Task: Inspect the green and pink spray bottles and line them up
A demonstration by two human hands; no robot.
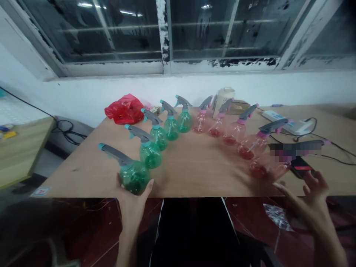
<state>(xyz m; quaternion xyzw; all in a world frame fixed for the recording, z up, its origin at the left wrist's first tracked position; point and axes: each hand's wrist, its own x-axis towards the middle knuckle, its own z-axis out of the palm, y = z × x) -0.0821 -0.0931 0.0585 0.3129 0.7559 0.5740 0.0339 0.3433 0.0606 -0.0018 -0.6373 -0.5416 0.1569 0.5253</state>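
Note:
My left hand (132,198) is wrapped around the round body of the nearest green spray bottle (136,176), thumb on its right side. That bottle stands at the table's front edge, its grey nozzle pointing up and left. Several more green spray bottles (151,155) run back from it in a slanting row. My right hand (313,194) is open, thumb and fingers apart, just in front of the nearest pink spray bottle (260,168). Part of that bottle's head is pixelated. Several other pink spray bottles (235,133) form a mirrored row, nozzles to the right.
A dark phone (302,165) lies beyond my right fingers. White power strips (294,124) and black cables spread at the right. A red plastic bag (125,109) and a beige container (224,98) stand near the wall on the wooden table (194,167).

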